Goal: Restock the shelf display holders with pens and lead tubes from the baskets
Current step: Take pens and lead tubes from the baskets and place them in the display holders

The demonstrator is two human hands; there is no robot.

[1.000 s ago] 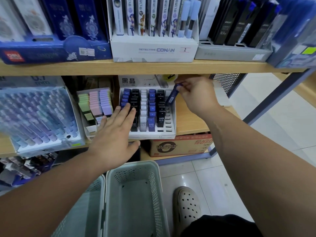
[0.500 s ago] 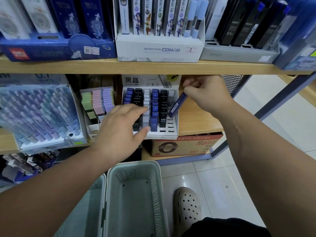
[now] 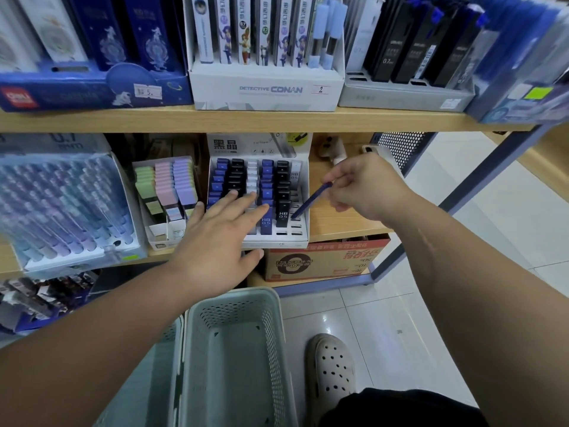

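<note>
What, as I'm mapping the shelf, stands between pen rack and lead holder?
Head view: a box of pastel blocks stands between pen rack and lead holder.

"DETECTIVE CONAN" on white box [image 3: 215,91] (tag "2"), "HB 0.5" on lead tubes [image 3: 283,212]

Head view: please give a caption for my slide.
Right hand pinches a blue lead tube, tip at the display holder; left hand rests on it.
</note>
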